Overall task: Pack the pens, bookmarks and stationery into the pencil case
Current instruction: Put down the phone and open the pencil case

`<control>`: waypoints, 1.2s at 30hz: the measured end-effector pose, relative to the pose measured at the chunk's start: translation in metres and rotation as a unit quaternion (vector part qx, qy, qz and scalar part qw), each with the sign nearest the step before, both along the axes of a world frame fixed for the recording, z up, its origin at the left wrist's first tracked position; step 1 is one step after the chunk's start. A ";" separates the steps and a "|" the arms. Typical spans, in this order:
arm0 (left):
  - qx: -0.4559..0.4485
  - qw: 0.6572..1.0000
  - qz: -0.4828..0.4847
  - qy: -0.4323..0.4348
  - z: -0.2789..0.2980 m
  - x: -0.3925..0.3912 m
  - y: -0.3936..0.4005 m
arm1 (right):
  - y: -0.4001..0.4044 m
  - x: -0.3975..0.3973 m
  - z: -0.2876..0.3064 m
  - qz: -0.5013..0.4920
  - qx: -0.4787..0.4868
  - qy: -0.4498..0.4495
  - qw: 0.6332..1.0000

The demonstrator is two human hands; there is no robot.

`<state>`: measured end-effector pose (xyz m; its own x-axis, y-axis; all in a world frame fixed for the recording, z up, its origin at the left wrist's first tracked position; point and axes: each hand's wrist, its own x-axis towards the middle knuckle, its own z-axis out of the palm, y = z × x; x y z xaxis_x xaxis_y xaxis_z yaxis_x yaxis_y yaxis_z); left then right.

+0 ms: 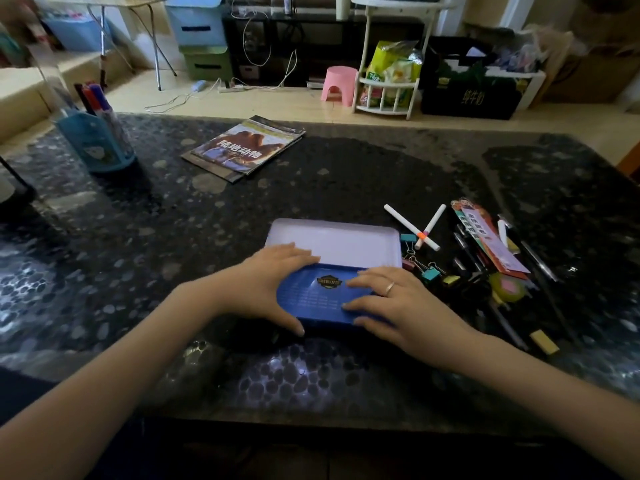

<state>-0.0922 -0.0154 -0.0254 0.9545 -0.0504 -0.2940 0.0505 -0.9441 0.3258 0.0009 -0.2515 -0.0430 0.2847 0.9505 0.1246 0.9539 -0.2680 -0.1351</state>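
- Your left hand and right hand rest flat, fingers spread, on the blue pencil case.
- Lift carelessly and its white tray may slide toward the binder clips.

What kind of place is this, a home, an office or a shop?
Most likely a home living room. Behind the dark stone table stand a pink child's stool, a white rack of snack packets and stacked storage boxes, all household things.
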 end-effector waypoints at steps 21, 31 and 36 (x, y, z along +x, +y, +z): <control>0.093 0.990 0.026 -0.105 -0.012 0.005 -0.004 | 0.009 0.003 0.008 -0.117 0.079 0.115 0.983; 0.026 0.979 0.123 -0.159 -0.019 0.008 0.026 | -0.001 0.024 0.031 -0.156 0.113 0.151 0.970; 0.031 0.974 0.147 -0.168 -0.026 0.011 0.036 | -0.005 0.013 0.030 -0.106 0.041 0.201 0.973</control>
